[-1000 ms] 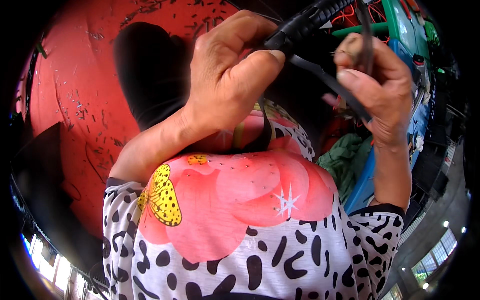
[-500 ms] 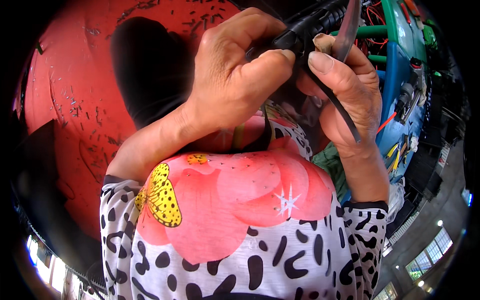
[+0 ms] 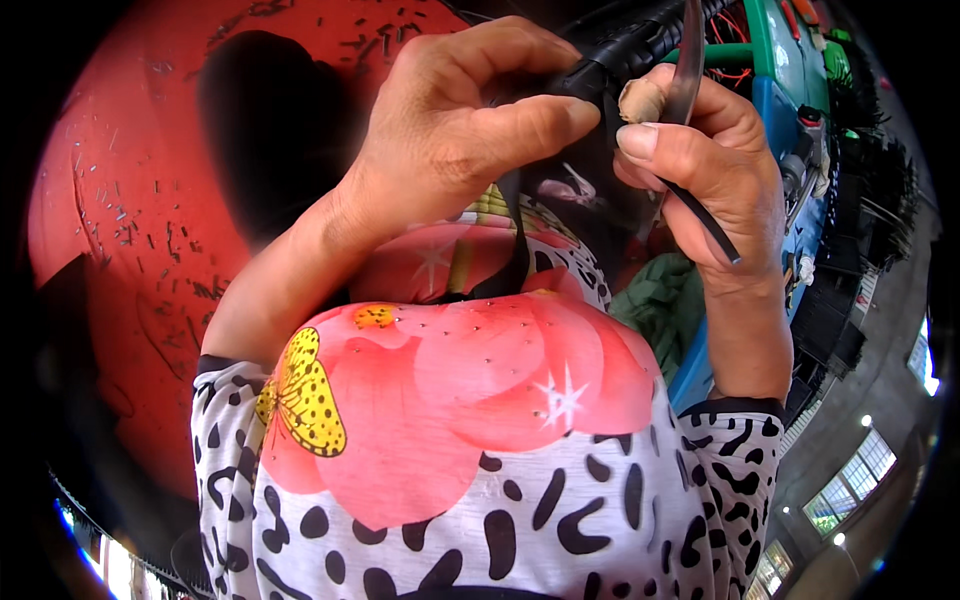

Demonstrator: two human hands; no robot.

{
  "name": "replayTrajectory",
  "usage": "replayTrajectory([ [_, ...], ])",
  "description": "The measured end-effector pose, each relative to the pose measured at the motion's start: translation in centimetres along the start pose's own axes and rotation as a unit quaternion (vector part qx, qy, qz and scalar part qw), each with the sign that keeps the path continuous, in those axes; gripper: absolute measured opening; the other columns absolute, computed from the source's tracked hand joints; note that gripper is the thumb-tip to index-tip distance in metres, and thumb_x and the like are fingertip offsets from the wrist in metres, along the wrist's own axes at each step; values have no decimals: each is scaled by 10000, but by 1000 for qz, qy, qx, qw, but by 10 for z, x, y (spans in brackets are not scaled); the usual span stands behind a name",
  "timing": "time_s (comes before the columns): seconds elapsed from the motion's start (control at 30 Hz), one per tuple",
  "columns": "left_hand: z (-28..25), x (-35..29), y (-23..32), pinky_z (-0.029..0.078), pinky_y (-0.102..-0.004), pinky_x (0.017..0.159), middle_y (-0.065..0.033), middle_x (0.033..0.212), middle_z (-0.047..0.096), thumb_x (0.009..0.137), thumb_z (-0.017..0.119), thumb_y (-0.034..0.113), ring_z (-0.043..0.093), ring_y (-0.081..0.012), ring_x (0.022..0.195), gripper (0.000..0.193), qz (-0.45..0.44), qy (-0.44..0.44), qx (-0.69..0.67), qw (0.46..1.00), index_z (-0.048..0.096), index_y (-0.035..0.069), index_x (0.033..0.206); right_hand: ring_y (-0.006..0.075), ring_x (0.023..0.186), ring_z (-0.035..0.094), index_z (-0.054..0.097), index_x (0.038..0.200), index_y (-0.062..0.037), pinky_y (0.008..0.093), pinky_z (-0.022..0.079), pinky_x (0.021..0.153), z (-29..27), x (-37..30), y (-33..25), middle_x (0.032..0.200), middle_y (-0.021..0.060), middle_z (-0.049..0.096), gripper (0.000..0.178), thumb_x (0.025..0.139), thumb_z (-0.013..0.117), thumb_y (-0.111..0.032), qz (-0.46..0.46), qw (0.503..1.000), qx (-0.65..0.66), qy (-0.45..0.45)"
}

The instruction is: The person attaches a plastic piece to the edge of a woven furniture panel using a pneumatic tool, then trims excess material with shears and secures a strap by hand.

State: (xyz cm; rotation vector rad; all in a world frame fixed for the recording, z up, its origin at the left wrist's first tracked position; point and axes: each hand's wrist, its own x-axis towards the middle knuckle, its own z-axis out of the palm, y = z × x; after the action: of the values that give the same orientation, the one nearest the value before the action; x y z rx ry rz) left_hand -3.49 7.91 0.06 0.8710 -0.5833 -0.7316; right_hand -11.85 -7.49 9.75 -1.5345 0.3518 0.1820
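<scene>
Fingers of my left hand (image 3: 450,130) curl around the near end of a black, wrapped tube-like bundle (image 3: 640,40), the thumb reaching to its underside. My right hand (image 3: 715,160) is closed just right of it, pinching a narrow black strip (image 3: 712,225) whose loose end hangs past the palm. A shiny, curved, blade-like piece (image 3: 686,75) stands up from the same hand. Beside it a tan wrapping (image 3: 642,100) appears to cover a fingertip. Where the strip meets the bundle is partly hidden by fingers.
A red surface (image 3: 130,200) strewn with small dark bits spreads at the left. At the right stand a green frame (image 3: 790,45) and a blue edge (image 3: 690,380) with tools (image 3: 808,150) by it. Crumpled green cloth (image 3: 655,310) lies near my right forearm.
My right hand has moved a little to the right and the strip's free end has swung right and up. The left thumb sits slightly farther from the bundle.
</scene>
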Motion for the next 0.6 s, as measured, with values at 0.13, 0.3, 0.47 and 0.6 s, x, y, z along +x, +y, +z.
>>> replayTrajectory([
  [0.13,-7,6,-1,413,-261,830,-115,1039,558,811,683,60,539,-156,968,295,16,-34,8,999,591,-104,1038,46,577,418,608,881,4,196,329,545,-5,-6,-6,703,-16,494,132,774,637,-66,10,997,-72,39],
  [0.3,-5,7,4,441,-281,814,-145,1023,578,818,709,99,564,-196,960,321,73,-79,139,984,595,-96,1046,3,673,461,624,1004,9,153,350,588,10,-14,-9,783,-39,563,195,849,660,-103,-69,965,-220,123],
  [0.47,6,8,-1,465,-209,648,-38,862,599,813,728,133,579,-70,760,274,53,-7,60,997,632,-52,991,1,672,452,621,996,3,138,349,594,0,-19,7,794,-51,554,173,858,667,-92,-88,967,-174,166],
  [0.6,0,9,0,464,-214,647,-34,855,599,808,732,146,579,-72,759,297,92,-18,144,985,627,-53,1002,18,642,464,592,998,2,155,372,574,19,-10,-1,776,-36,553,189,844,680,-65,-164,965,-176,102],
])
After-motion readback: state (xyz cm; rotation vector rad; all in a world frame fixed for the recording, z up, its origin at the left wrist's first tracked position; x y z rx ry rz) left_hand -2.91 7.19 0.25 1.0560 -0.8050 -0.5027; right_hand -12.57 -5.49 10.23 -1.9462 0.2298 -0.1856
